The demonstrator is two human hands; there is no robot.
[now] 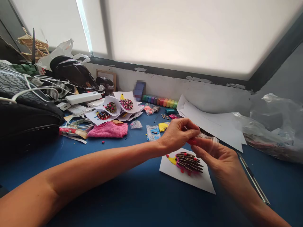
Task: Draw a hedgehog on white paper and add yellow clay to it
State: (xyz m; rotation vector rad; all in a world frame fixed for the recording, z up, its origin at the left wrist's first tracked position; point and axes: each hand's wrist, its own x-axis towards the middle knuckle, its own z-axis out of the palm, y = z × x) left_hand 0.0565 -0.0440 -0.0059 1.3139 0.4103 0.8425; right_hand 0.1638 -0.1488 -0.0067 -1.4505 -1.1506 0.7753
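Observation:
My left hand (177, 134) is closed, its thumb and fingertips pinched at a lump of red modelling clay (192, 141). Against it, my right hand (221, 162) grips a small clear plastic bag (213, 138) that appears to hold the red clay. Just below both hands, a white paper card (201, 184) lies on the table, bearing a hedgehog figure (189, 162) with a yellow clay face, dark seed spines, and red and pink clay parts. A yellow clay packet (163, 126) and a blue clay packet (153, 133) lie left of my left hand.
More hedgehog cards (111, 108) overlap at back left, behind a pink cloth (109, 130). A row of coloured clay pots (161, 101) lines the wall. White sheets (213, 123), a pen-like tool (254, 179) and a large plastic bag (276, 126) are on the right. A black bag (26, 110) stands left.

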